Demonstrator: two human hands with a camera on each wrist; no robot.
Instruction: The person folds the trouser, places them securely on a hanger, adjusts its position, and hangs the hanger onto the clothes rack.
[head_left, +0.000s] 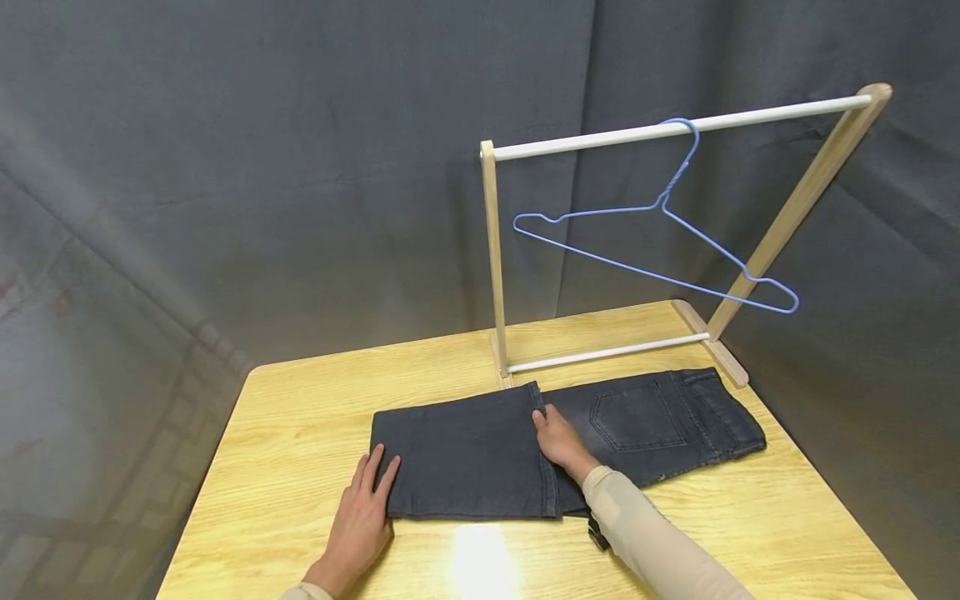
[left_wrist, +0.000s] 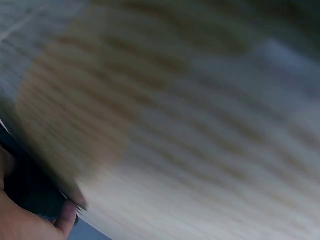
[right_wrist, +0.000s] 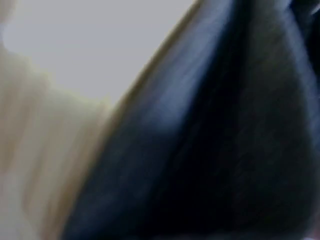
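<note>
Dark grey jeans lie across the table, legs folded back over themselves toward the waistband at the right. Along the fold at the left end, my left hand rests with its fingers extended and their tips on the denim. At the leg hem, my right hand grips the edge of the cloth, its thumb on top and its other fingers partly hidden. Part of a hand shows in the blurred left wrist view, beside dark material. Dark denim fills much of the right wrist view, also blurred.
A blue wire hanger hangs from the white top bar of a wooden rack behind the jeans. The rack's foot stands on the wooden table. Grey cloth hangs behind. A small black object lies below the right forearm.
</note>
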